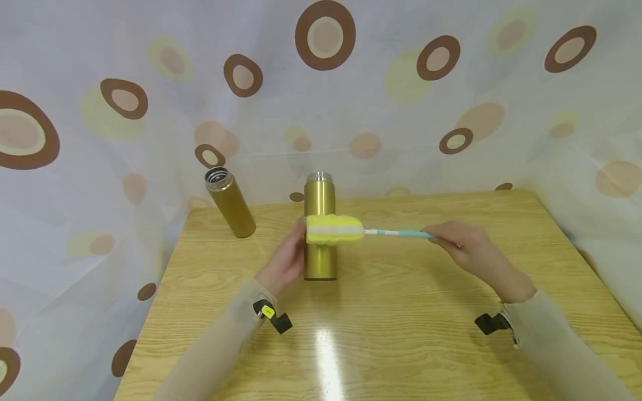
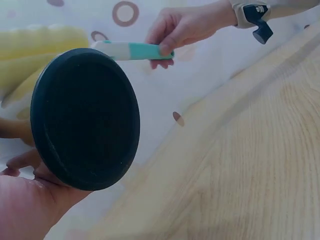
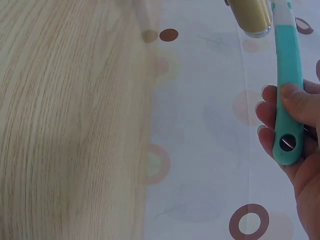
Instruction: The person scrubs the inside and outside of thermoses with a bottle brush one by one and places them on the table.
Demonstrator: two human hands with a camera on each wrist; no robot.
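Observation:
My left hand (image 1: 287,260) grips a gold vacuum flask (image 1: 321,263) from its left side. The flask has no lid, its steel neck points away from me, and its dark round base (image 2: 85,120) faces the left wrist camera. In my right hand (image 1: 463,243) is a bottle brush, pinched by its turquoise handle (image 3: 288,65) near the end with the hanging hole. The brush's yellow and white sponge head (image 1: 335,229) points left and lies across the middle of the flask in the head view, outside its mouth.
A second gold flask (image 1: 232,209), also lidless, stands at the back left of the wooden table (image 1: 401,334). Behind the table hangs a white sheet (image 1: 281,33) with brown and yellow spots. Dark wrist mounts (image 1: 491,323) sit on both sleeves.

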